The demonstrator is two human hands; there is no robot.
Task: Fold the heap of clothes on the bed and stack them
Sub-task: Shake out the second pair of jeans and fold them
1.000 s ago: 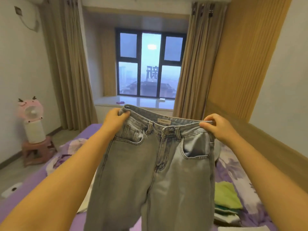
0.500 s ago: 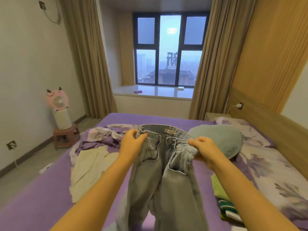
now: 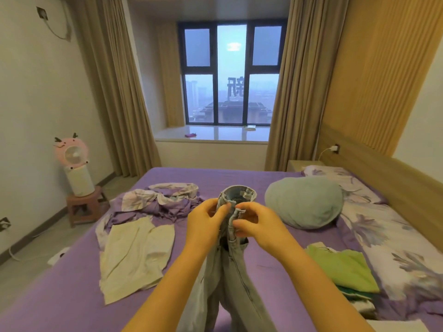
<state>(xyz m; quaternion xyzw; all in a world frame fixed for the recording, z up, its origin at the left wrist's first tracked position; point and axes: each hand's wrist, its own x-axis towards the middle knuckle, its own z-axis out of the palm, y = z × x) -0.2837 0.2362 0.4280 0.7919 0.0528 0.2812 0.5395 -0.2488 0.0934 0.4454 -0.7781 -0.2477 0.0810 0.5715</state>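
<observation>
Light grey-blue jeans [image 3: 236, 279] hang in front of me over the purple bed [image 3: 72, 291], their two waist sides brought together lengthwise. My left hand [image 3: 206, 222] grips the left side of the waistband. My right hand [image 3: 254, 224] pinches the right side, close against the left. The legs drop out of view at the bottom. A cream garment [image 3: 136, 255] lies spread on the bed to the left. Further back lies a crumpled purple-and-white floral cloth [image 3: 165, 200]. A stack of folded clothes topped by a green piece [image 3: 345, 269] sits at the right.
A teal round cushion [image 3: 304, 202] and a floral pillow [image 3: 345, 180] lie toward the wooden headboard [image 3: 383, 168] on the right. A pink fan [image 3: 72, 154] stands on a small stool [image 3: 84, 204] by the left wall. Curtains frame the window beyond the bed.
The jeans were held up spread wide at the waistband; my hands have come together and lower, folding the waist in half lengthwise. My view has tilted down toward the bed.
</observation>
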